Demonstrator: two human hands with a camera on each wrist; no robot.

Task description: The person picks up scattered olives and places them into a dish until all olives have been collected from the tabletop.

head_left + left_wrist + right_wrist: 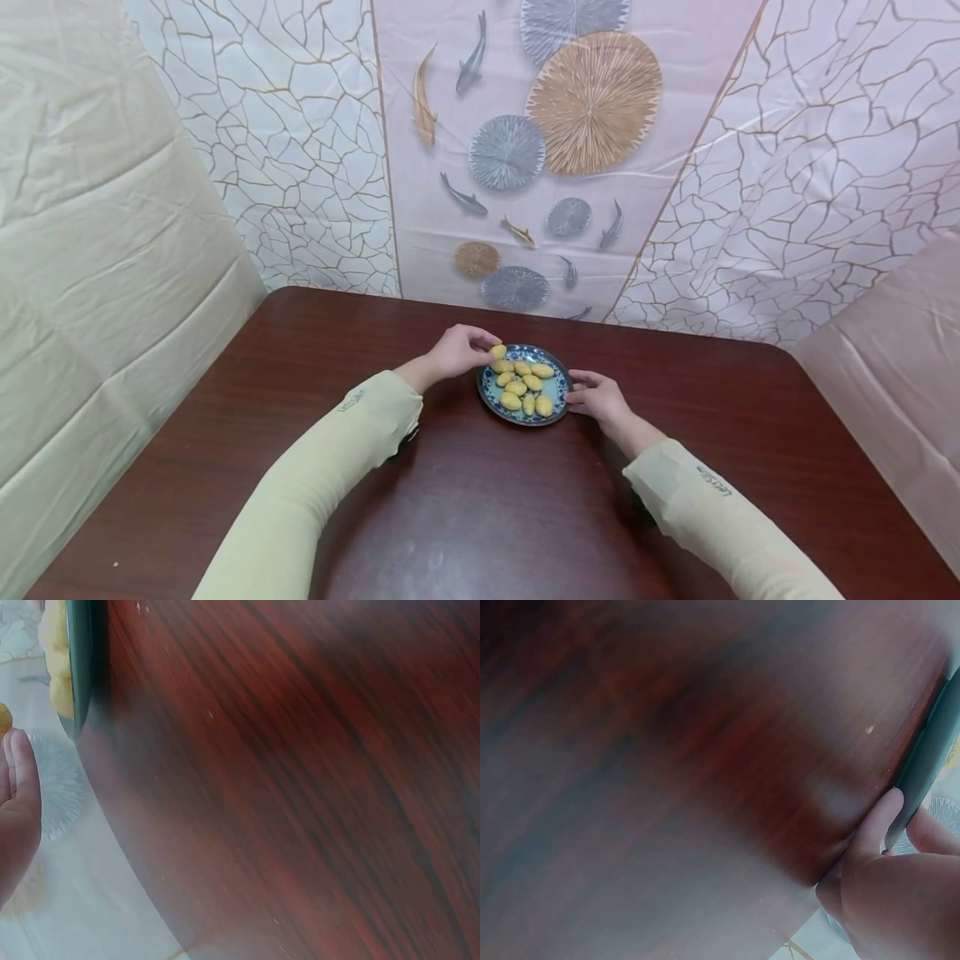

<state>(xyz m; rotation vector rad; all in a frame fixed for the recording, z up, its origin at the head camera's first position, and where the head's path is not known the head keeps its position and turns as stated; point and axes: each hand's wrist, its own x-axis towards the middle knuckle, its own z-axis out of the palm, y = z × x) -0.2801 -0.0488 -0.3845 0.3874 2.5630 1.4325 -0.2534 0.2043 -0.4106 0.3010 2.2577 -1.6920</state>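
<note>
On the table stands a round plate (486, 400) with a blue floral rim and pale blue middle. Several small yellow oval fruit-like pieces (514, 387) lie on it, their exact kind unclear. My left hand (457, 352) pinches one more yellow oval piece (498, 351) at its fingertips, over the plate's far left rim. In the left wrist view that yellow piece (4, 718) shows only partly, at the frame's edge. My right hand (600, 398) holds the plate's right rim. The right wrist view shows its thumb (889, 806) against the plate's dark green outer side (930, 754).
The dark red-brown wooden table (465, 508) extends around the plate, its far edge against a patterned cloth backdrop (330, 150). Pale cloth (97, 275) hangs at the left side, and more cloth (900, 350) at the right.
</note>
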